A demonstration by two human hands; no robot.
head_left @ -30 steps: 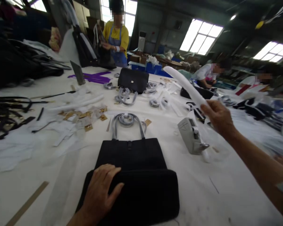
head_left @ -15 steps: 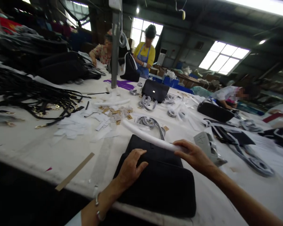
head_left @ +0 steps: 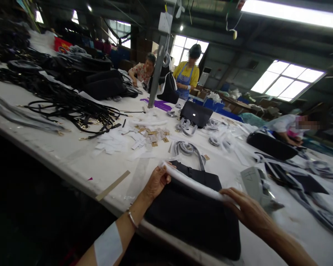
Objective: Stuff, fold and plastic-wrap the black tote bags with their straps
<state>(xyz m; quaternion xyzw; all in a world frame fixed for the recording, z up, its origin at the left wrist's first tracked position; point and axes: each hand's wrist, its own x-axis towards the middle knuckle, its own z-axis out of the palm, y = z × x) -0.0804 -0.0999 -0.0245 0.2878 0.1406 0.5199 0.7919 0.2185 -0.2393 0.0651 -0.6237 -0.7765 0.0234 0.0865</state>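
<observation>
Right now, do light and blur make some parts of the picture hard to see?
In the head view, the ceiling lamp and right-hand window glare white; the black bag is so dark that little surface detail shows; the white strip shows little texture; the right hand looks slightly blurred.

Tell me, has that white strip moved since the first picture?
Yes, leftward against the tape dispenser: the white strip now spans the black handbag, between left hand and right hand.

Your work surface is the white table (head_left: 69, 149). At its edge nearest you lies the black bag (head_left: 194, 221). Left of the bag: tan strip (head_left: 113, 185). Farther back: white slips (head_left: 111, 142), black straps (head_left: 72, 107). Right: grey dispenser (head_left: 254, 184).
</observation>
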